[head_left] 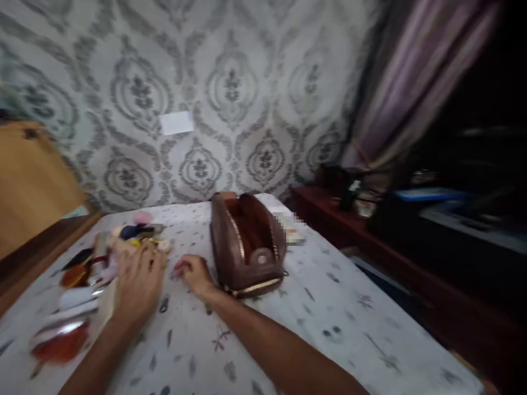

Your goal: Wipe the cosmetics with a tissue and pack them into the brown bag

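A brown zip bag (247, 247) stands on the patterned white cloth (267, 340), its zipped top apart and the brown lining showing. My left hand (140, 277) reaches over a pile of small items at the left, fingers stretched forward and touching or just above them. My right hand (194, 272) rests between the pile and the bag with its fingers curled; something pinkish shows at the fingertips, too blurred to name. Near my left hand lie an orange-and-black item (76, 271), a white tube-like item (78, 298) and a clear-and-red pouch or bottle (61, 340).
A patterned wall (230, 93) closes off the back. A tan board (37, 186) leans at the left. Beyond the cloth's right edge is a dark red ledge (341, 219) with small objects. A purple curtain (415, 82) hangs above it. Papers (294, 236) lie behind the bag.
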`<state>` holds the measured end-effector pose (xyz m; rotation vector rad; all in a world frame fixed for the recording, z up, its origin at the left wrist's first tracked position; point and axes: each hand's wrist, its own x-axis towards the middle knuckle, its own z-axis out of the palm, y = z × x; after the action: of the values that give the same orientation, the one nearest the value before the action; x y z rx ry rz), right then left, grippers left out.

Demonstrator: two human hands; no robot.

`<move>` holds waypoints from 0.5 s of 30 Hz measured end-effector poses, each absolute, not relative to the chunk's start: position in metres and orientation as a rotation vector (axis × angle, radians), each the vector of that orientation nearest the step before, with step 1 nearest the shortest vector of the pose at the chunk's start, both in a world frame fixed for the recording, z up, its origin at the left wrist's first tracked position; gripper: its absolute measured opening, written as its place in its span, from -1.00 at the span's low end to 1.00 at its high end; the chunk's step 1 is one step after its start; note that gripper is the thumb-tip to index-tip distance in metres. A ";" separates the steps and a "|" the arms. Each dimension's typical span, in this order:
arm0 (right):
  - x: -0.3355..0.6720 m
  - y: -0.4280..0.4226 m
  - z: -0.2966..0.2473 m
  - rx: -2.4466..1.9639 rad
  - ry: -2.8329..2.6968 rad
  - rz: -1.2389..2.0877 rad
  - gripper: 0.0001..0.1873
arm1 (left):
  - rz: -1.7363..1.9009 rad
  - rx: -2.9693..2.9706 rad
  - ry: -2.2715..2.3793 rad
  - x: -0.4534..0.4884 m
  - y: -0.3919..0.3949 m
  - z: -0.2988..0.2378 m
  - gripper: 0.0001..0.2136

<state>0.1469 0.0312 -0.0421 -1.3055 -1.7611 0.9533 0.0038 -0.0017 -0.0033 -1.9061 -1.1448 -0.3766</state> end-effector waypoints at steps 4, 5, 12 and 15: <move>0.151 0.031 -0.043 -1.349 -1.715 0.861 -0.70 | -0.301 -2.067 -0.952 0.012 0.001 -0.019 -0.71; 0.153 0.031 -0.043 -1.358 -1.718 0.843 -0.70 | -0.283 -2.107 -0.894 0.012 0.003 -0.023 -0.70; 0.159 0.028 -0.037 -1.394 -1.793 0.832 -0.73 | -0.275 -2.223 -0.841 0.002 0.017 -0.046 -0.62; 0.160 0.028 -0.037 -1.405 -1.813 0.839 -0.74 | -0.289 -2.287 -0.958 -0.009 0.025 -0.060 -0.63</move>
<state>0.1596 0.0276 -0.0367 -1.4055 -1.8132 0.8387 -0.0095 0.0248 -0.0601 -2.2871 -0.9579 -0.2887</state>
